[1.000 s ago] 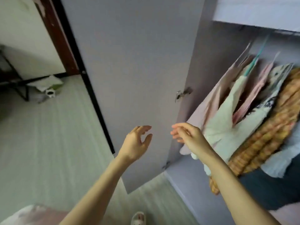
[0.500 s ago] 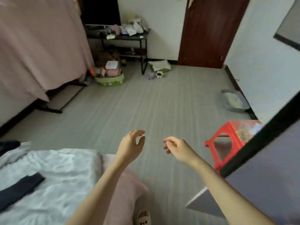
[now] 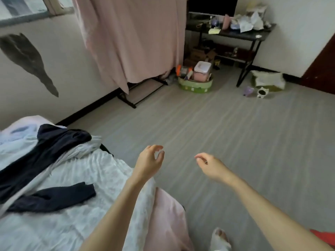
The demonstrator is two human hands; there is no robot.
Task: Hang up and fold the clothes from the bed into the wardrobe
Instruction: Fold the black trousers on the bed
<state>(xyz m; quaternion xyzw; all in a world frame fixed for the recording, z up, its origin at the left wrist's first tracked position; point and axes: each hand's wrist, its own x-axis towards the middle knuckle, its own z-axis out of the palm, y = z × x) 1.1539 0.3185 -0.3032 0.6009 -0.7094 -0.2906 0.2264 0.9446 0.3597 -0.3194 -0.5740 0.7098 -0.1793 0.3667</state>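
Observation:
The bed point(image 3: 72, 229) with a white patterned sheet fills the lower left. A dark navy garment point(image 3: 54, 147) lies crumpled across it, with a second dark piece point(image 3: 54, 198) nearer me and a pale grey-white garment point(image 3: 81, 147) between them. My left hand point(image 3: 149, 163) hovers over the bed's right corner, fingers loosely curled, holding nothing. My right hand point(image 3: 211, 164) hangs over the floor, also loosely curled around nothing. The wardrobe is out of view.
Grey striped floor point(image 3: 235, 142) stretches ahead. A pink curtain point(image 3: 134, 38) hangs at the back over a low rack. A green basket point(image 3: 195, 84) of items, a black table point(image 3: 235, 35) with clutter, and a red stool's corner point(image 3: 326, 238) at the bottom right stand around.
My view has swung left from the open wardrobe, across the floor, to the bed. Both hands stay raised and hold nothing; the dark clothes on the bed came into view.

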